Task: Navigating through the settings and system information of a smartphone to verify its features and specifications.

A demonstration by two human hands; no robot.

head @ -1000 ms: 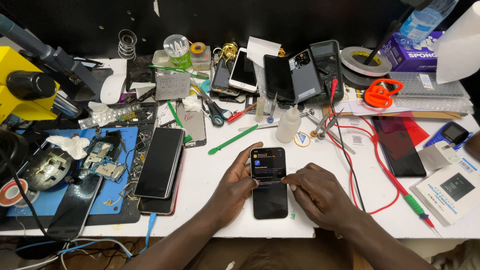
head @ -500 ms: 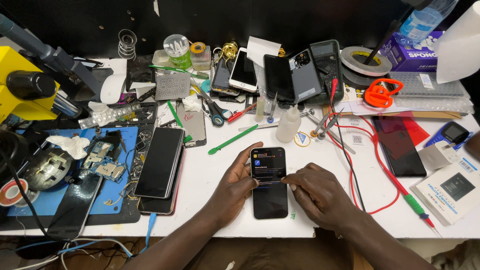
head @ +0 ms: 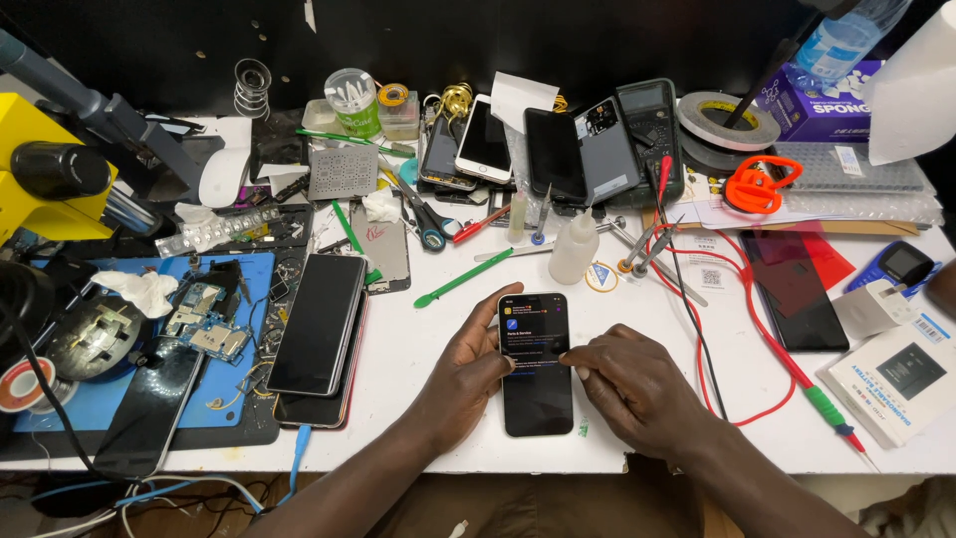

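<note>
A black smartphone lies flat on the white workbench near its front edge, its upper screen lit. My left hand rests against the phone's left edge, thumb on the side of the screen. My right hand lies on the bench to the phone's right, a fingertip touching the screen near its middle. Neither hand lifts the phone.
Two stacked phones lie left of my hands beside a blue mat with circuit boards. A green pry tool, a small white bottle, red test leads, several more phones and a yellow microscope crowd the bench.
</note>
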